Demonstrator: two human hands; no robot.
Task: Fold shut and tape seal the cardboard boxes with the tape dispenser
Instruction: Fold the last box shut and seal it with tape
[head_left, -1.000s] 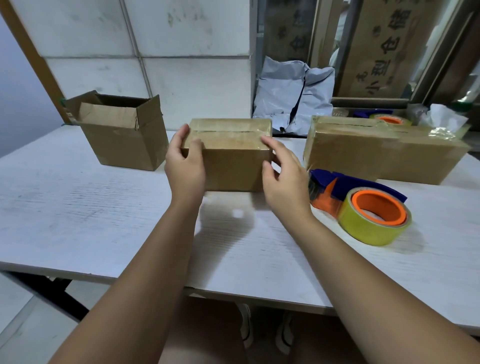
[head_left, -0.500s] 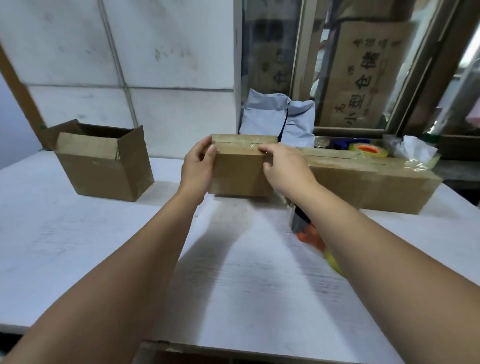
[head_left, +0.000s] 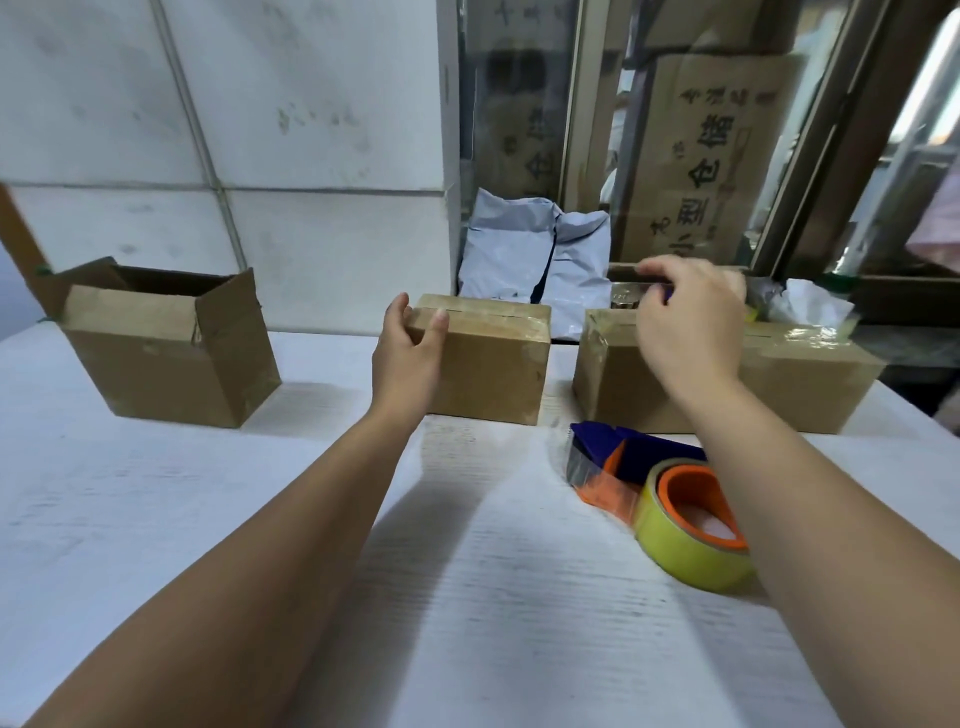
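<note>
A small taped cardboard box (head_left: 493, 364) stands at the back middle of the white table (head_left: 156, 519). My left hand (head_left: 408, 353) holds its left front corner, thumb on the front face and fingers round the side. My right hand (head_left: 691, 327) hovers over the left part of a long taped box (head_left: 800, 379), fingers loosely curled with nothing visible in them. The tape dispenser (head_left: 670, 499), blue and orange with a yellow roll, lies on the table beside my right forearm. An open box (head_left: 166, 353) with raised flaps stands at the far left.
Grey plastic mailers (head_left: 535, 260) lean against the wall behind the small box. Crumpled clear plastic (head_left: 810, 306) lies behind the long box near the window frame. A narrow gap separates the two taped boxes.
The small box now stands farther back, beside the long box. My right hand has let go of it and moved right, above the long box. My left hand stays at the box's left corner.
</note>
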